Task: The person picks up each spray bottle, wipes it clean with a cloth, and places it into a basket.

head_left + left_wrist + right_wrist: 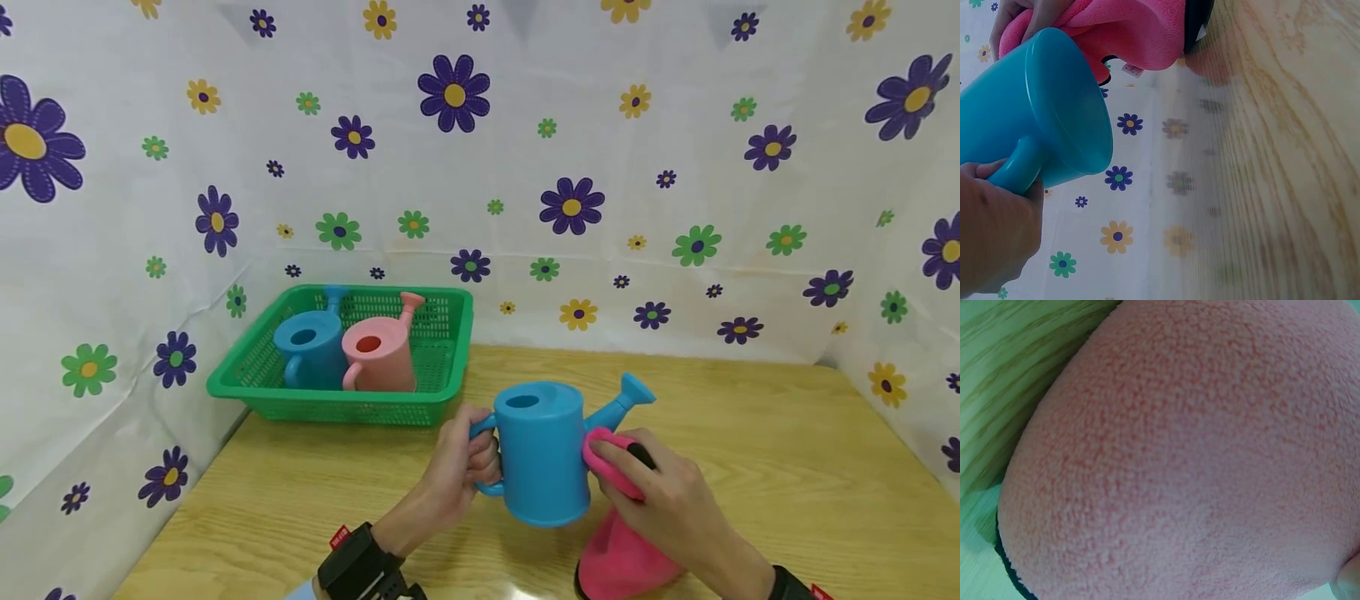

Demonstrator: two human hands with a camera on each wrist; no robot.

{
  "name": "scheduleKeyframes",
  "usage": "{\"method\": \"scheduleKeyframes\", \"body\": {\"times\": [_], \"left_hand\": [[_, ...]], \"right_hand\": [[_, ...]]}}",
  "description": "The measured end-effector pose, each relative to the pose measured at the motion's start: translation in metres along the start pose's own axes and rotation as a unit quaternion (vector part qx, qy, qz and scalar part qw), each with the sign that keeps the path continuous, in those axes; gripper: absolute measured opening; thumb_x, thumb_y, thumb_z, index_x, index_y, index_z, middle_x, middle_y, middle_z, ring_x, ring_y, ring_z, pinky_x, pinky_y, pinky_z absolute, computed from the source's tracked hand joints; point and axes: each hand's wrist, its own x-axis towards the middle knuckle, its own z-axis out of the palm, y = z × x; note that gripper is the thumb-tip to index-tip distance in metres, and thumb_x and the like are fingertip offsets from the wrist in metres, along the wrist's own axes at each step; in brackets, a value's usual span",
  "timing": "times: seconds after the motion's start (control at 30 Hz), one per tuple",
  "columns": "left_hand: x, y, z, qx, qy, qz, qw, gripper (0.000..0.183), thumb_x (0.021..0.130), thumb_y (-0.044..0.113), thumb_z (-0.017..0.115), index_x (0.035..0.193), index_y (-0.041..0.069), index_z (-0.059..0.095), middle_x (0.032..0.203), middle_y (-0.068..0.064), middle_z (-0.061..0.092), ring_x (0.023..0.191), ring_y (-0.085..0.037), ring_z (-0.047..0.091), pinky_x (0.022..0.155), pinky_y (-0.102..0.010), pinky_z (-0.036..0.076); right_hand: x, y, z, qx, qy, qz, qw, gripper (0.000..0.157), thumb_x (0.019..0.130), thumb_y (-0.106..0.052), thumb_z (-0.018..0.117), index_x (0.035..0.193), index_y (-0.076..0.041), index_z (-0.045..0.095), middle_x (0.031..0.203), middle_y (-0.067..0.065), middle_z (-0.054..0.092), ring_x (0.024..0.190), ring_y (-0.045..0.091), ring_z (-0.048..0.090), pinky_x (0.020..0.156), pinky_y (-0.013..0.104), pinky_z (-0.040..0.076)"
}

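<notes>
My left hand [467,458] grips the handle of a blue watering can [543,454], held upright above the table with its spout pointing right. In the left wrist view the can's round base [1072,103] shows, with fingers curled through the handle. My right hand [667,492] holds a bunched pink cloth [611,467] with black edging against the can's side, just below the spout. The rest of the cloth hangs down toward the table. Pink fleecy fabric [1179,456] fills most of the right wrist view, and only a bit of a finger shows at its lower right corner.
A green plastic basket [337,408] stands at the back left of the wooden table [750,433]. Inside it are another blue watering can [311,350] and a pink watering can [380,354]. A white flower-print sheet [510,167] surrounds the table's back and sides.
</notes>
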Motion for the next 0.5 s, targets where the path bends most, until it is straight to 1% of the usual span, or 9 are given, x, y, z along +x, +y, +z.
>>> {"method": "scheduleKeyframes", "body": {"times": [0.27, 0.5], "left_hand": [[0.0004, 0.0001, -0.0017, -0.001, -0.006, -0.003, 1.0, 0.049, 0.1, 0.024, 0.037, 0.052, 0.016, 0.029, 0.043, 0.006, 0.028, 0.038, -0.009, 0.028, 0.045, -0.023, 0.028], [0.0017, 0.0007, -0.0021, 0.0, -0.011, -0.001, 0.9999, 0.05, 0.101, 0.025, 0.036, 0.052, 0.017, 0.028, 0.044, 0.006, 0.027, 0.038, -0.009, 0.027, 0.046, -0.023, 0.028]], "right_hand": [[-0.0034, 0.0007, 0.0011, 0.006, -0.007, 0.003, 1.0, 0.058, 0.099, -0.048, 0.035, 0.107, -0.004, 0.071, 0.089, 0.014, 0.066, 0.07, 0.022, 0.067, 0.053, 0.04, 0.062], [-0.0035, 0.0032, 0.0006, 0.013, -0.012, 0.002, 1.0, 0.057, 0.098, -0.047, 0.035, 0.106, -0.003, 0.071, 0.09, 0.015, 0.065, 0.07, 0.023, 0.066, 0.053, 0.039, 0.062]]}}
